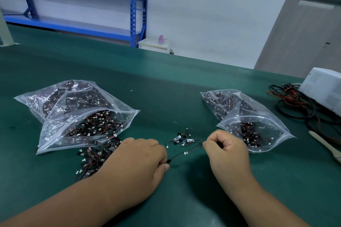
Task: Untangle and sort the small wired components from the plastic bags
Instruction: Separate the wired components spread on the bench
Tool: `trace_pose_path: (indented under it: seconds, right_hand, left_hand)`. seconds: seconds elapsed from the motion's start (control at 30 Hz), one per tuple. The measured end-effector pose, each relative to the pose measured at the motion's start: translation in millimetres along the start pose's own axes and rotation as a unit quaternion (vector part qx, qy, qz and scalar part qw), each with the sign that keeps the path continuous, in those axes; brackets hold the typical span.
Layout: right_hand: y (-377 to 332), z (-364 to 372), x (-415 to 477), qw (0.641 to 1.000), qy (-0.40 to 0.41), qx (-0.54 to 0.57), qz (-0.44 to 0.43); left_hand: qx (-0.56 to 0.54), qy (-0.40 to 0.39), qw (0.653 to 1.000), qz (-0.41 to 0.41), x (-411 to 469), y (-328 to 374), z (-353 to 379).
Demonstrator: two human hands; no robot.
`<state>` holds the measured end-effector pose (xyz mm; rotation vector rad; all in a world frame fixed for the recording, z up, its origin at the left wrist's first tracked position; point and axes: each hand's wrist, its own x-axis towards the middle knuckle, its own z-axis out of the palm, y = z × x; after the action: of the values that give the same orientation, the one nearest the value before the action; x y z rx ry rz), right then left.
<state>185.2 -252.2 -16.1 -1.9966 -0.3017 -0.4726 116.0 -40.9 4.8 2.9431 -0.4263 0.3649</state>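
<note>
Two hands hold one wired component stretched between them over the green mat. Left hand pinches its black end; right hand pinches the wire's far end. Tangled pile spills from left bag. A few separated pieces lie near right bag.

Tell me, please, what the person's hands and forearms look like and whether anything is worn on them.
The left hand and right hand are bare, with no gloves, rings or tape. No watch or band shows at either wrist. The left forearm and right forearm are uncovered down to the picture's lower edge, and no sleeve comes into view.
</note>
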Motion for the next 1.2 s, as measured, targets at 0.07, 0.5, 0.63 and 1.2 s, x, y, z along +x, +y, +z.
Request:
trace_pose_path:
  seconds: [0.07, 0.5, 0.63, 1.2]
  right_hand:
    - [-1.1, -0.5, -0.3, 0.998, -0.014, -0.048, -0.040]
    - [-7.4, -0.7, -5.0, 0.982, -0.038, -0.171, -0.068]
    - [-10.6, -1.7, -5.0, 0.987, -0.006, -0.152, -0.058]
    - [-20.5, -1.1, -12.6, 0.951, -0.135, -0.228, -0.160]
  left_hand:
    - [-0.010, 0.011, 1.000, -0.002, 0.3, 0.2, -0.6]
    - [-0.031, 0.021, 0.999, -0.006, 1.5, 3.3, -1.8]
    - [-0.007, -0.010, 1.000, -0.010, 2.0, 5.5, -3.0]
    - [0.165, -0.014, 0.977, -0.135, -3.1, -9.0, -5.8]
